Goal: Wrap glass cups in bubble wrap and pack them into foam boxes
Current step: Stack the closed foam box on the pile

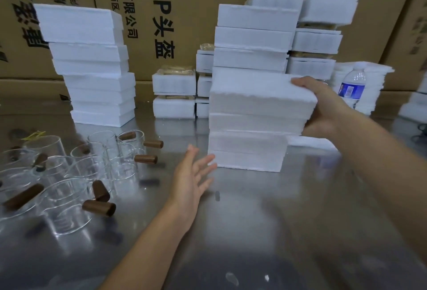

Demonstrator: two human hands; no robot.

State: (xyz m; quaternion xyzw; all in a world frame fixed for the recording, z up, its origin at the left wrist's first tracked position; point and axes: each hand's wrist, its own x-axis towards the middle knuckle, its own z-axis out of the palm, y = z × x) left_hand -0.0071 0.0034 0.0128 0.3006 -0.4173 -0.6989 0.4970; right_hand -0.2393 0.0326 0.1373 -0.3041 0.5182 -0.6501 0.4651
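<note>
A short stack of white foam boxes (248,149) stands in the middle of the steel table. My right hand (323,109) grips the right end of the top foam box (261,95), thumb on its upper face, fingers underneath. My left hand (191,181) hovers flat with fingers spread, just left of the stack's bottom box and not touching it. Several clear glass cups with brown wooden handles (76,174) lie clustered at the left. No bubble wrap is visible.
A tall stack of foam boxes (92,65) rises at the back left; more foam boxes (254,35) pile up behind the centre and right. A water bottle (351,86) stands at right beside thin foam sheets (374,88). Cardboard cartons (161,12) wall the back.
</note>
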